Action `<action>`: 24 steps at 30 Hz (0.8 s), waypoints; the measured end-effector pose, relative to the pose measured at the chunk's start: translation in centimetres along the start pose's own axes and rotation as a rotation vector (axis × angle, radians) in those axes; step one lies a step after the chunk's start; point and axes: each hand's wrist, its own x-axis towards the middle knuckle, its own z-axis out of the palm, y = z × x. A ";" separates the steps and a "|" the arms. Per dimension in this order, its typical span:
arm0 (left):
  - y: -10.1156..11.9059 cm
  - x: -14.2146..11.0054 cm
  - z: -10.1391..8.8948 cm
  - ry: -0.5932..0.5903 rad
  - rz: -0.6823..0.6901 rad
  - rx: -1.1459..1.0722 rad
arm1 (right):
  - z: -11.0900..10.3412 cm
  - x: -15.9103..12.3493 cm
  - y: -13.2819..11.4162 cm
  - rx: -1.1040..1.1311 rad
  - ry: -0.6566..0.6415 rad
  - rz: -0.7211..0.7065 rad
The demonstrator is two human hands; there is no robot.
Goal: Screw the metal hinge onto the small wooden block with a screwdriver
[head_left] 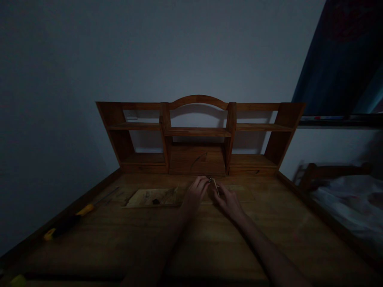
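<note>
Over the middle of the wooden desk, my left hand and my right hand are close together. Between thumb and fingers, the right hand grips a thin, pale, narrow strip, which stands tilted. The left fingertips are pinched near the strip's top end, at a small dark piece too small and dim to name. Behind and left of the left hand lies a flat pale sheet with dark patches on it. A screwdriver with a yellow-and-black handle rests at the desk's left side.
A wooden shelf unit with compartments and small drawers stands along the desk's back. Raised edges border the desk on both sides. A yellow object shows at the bottom left. To the right are pale bedding and a dark curtain.
</note>
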 end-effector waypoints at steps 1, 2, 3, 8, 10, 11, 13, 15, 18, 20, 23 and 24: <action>0.0 0.0 0.0 0.001 -0.001 -0.001 | 0.0 0.0 -0.1 0.001 -0.004 -0.002; 0.1 0.0 -0.1 0.007 -0.007 0.003 | -0.1 0.0 -0.1 0.000 -0.009 -0.003; 0.1 0.1 0.0 0.016 -0.014 0.010 | -0.1 0.0 -0.2 -0.002 -0.015 -0.005; -0.3 0.1 0.3 0.064 0.002 -0.005 | -0.3 0.0 -0.7 0.015 -0.012 -0.023; -0.5 0.1 0.5 0.070 0.013 -0.015 | -0.3 0.1 -0.7 0.025 -0.025 -0.030; -0.5 0.1 0.6 0.068 0.020 -0.018 | -0.2 0.1 -0.7 0.022 -0.032 -0.034; -0.4 0.1 0.6 0.058 0.036 -0.029 | -0.1 0.1 -0.5 0.004 -0.041 -0.044; 0.0 0.2 0.5 0.037 0.047 -0.048 | 0.0 0.1 -0.4 -0.014 -0.047 -0.059; 0.8 0.3 0.3 -0.005 0.051 -0.082 | 0.1 0.2 -0.5 -0.024 -0.059 -0.062; 1.1 0.3 0.4 -0.010 0.048 -0.087 | 0.1 0.2 -0.6 -0.014 -0.073 -0.042; 1.3 0.2 0.4 0.009 0.035 -0.074 | 0.2 0.2 -0.7 0.031 -0.082 -0.018; 1.4 0.2 0.4 0.011 0.031 -0.073 | 0.3 0.2 -0.6 0.054 -0.075 -0.012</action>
